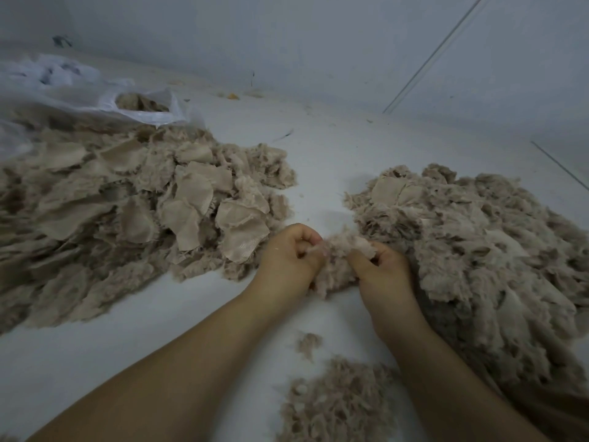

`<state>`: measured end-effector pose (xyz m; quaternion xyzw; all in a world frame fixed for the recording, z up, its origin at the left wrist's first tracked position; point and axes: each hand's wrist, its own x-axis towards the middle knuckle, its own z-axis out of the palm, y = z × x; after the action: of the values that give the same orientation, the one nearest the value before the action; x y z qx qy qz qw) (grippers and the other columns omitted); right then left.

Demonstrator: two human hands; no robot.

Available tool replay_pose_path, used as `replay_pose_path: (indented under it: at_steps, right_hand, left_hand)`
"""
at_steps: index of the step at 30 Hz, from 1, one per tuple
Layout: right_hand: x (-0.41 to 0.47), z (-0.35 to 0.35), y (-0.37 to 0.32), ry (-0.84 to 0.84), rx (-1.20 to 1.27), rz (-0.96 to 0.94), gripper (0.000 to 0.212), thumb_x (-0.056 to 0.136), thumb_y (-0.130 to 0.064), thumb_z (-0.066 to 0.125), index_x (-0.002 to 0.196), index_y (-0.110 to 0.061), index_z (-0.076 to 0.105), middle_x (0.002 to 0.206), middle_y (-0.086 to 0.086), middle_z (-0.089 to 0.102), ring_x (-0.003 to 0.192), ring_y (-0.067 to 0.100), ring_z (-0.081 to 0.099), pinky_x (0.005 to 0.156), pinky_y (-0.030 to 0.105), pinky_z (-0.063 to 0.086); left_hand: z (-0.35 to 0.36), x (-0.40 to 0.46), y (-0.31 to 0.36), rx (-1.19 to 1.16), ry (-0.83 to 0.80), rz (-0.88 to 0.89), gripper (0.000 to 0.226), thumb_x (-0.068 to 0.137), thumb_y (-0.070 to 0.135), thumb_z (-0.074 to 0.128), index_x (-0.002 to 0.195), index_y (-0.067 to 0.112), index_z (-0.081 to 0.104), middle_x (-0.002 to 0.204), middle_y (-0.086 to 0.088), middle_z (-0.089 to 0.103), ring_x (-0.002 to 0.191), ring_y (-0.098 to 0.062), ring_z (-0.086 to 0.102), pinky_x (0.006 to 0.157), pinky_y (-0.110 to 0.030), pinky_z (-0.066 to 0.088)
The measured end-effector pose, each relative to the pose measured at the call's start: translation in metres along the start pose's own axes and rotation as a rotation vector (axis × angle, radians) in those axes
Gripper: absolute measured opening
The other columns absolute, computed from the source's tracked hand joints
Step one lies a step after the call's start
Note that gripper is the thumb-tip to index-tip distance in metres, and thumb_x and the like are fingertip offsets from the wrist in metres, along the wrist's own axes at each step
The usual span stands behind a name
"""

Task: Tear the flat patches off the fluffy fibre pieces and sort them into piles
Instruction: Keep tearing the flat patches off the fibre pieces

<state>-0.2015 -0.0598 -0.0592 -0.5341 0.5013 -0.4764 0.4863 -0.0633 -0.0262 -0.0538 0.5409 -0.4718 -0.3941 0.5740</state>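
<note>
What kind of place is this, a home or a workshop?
Probably a small, informal workroom. Someone sits at a bare pale floor against a plain wall, both hands pulling at a fluffy piece between big heaps of fibre, with a plastic bag of more.

Pale white floor [334, 148], littered with specks; grey-white wall [287, 36] behind; thin dark seam [433, 55] running diagonally up it; light dim, even.
</note>
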Motion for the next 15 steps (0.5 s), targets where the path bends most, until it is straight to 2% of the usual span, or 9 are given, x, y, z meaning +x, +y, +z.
replay_pose_path:
  at_steps: [2, 5, 7, 10, 12, 15]
  right_hand:
    - [0.001, 0.000, 0.001, 0.029, 0.041, 0.013, 0.009, 0.094, -0.017, 0.066, 0.093, -0.016, 0.074, 0.083, 0.006, 0.077, 0.078, 0.024, 0.073, 0.072, 0.039, 0.058]
    - [0.007, -0.002, 0.008, 0.068, 0.057, 0.054, 0.016, 0.094, -0.023, 0.066, 0.105, -0.011, 0.069, 0.092, 0.008, 0.073, 0.081, 0.028, 0.069, 0.072, 0.042, 0.056]
    - [0.010, -0.004, 0.012, 0.086, 0.056, 0.093, 0.030, 0.094, -0.026, 0.064, 0.119, -0.009, 0.062, 0.096, 0.010, 0.068, 0.075, 0.024, 0.062, 0.067, 0.039, 0.052]
    - [0.012, -0.004, 0.016, 0.084, 0.023, 0.098, 0.036, 0.095, -0.027, 0.062, 0.128, -0.013, 0.057, 0.107, 0.011, 0.068, 0.082, 0.022, 0.066, 0.070, 0.036, 0.053]
    - [0.013, -0.004, 0.017, 0.115, 0.009, 0.111, 0.034, 0.095, -0.026, 0.060, 0.128, -0.016, 0.055, 0.095, 0.009, 0.067, 0.073, 0.020, 0.063, 0.066, 0.031, 0.050]
    - [0.011, -0.006, 0.014, 0.130, -0.017, 0.099, 0.018, 0.094, -0.021, 0.063, 0.109, -0.013, 0.057, 0.075, 0.007, 0.055, 0.053, 0.015, 0.047, 0.048, 0.024, 0.040]
  left_hand:
    - [-0.004, 0.002, 0.001, -0.161, 0.077, -0.060, 0.020, 0.094, 0.004, 0.060, 0.076, 0.014, 0.062, 0.055, -0.002, 0.057, 0.039, -0.015, 0.049, 0.041, -0.025, 0.041]
    - [-0.009, 0.005, 0.003, -0.317, 0.139, -0.104, 0.022, 0.096, 0.004, 0.056, 0.076, 0.013, 0.061, 0.058, -0.006, 0.052, 0.037, -0.014, 0.041, 0.040, -0.022, 0.034]
    - [-0.010, 0.004, 0.004, -0.370, 0.134, -0.103, 0.022, 0.097, 0.003, 0.054, 0.078, 0.012, 0.060, 0.058, -0.006, 0.048, 0.039, -0.013, 0.035, 0.038, -0.021, 0.031]
    - [-0.009, 0.001, 0.008, -0.378, 0.059, -0.088, 0.025, 0.097, 0.006, 0.054, 0.075, 0.014, 0.062, 0.054, -0.005, 0.039, 0.040, -0.011, 0.026, 0.038, -0.019, 0.022]
    - [-0.010, 0.000, 0.010, -0.385, 0.025, -0.094, 0.031, 0.097, 0.007, 0.054, 0.070, 0.018, 0.065, 0.058, -0.004, 0.034, 0.040, -0.010, 0.021, 0.038, -0.017, 0.021]
    - [-0.012, 0.001, 0.010, -0.397, 0.034, -0.086, 0.026, 0.096, 0.007, 0.055, 0.074, 0.015, 0.065, 0.060, -0.002, 0.037, 0.042, -0.008, 0.025, 0.037, -0.017, 0.025]
